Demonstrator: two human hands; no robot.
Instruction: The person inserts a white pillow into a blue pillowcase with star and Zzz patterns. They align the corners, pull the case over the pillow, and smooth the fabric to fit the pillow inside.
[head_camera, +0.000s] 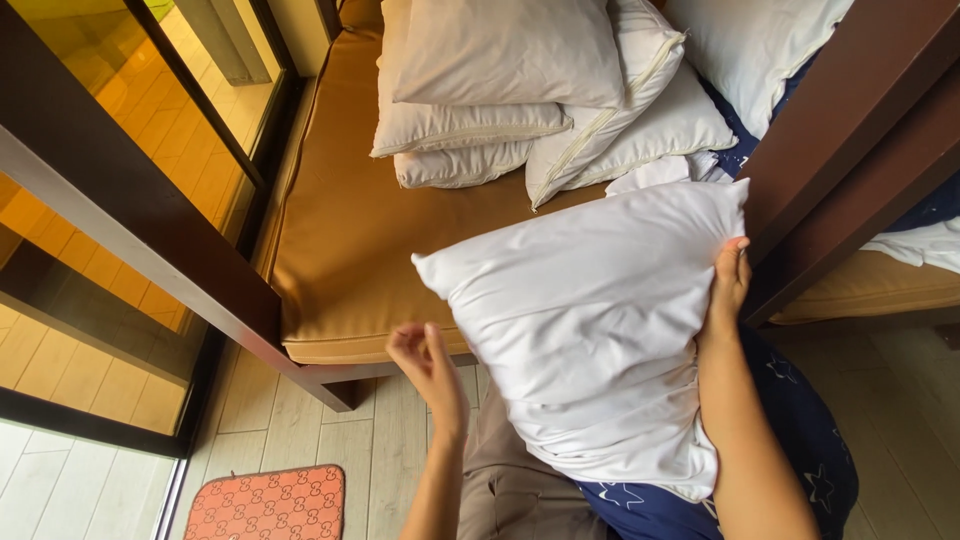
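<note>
At six o'clock the white pillow (590, 320) hangs upright against the person's lap, above a navy star-print cloth (800, 440). The right hand (728, 285) is clamped on its three-o'clock edge; the left hand (428, 365) hovers apart, fingers loose, just beside the nine-o'clock edge. It looks soft, light and floppy, so opposite edges or corners suit best. Toward twelve, stacked pillows (520, 90) lie on the tan mattress (350, 230).

Bare forearms, no sleeves, left hand (428, 365) and right hand (728, 285) ringless; taupe trousers (510, 480) below.

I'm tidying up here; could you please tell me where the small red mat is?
The red patterned mat lies on the pale floor at the head view's bottom left, below the tan mattress.
</note>
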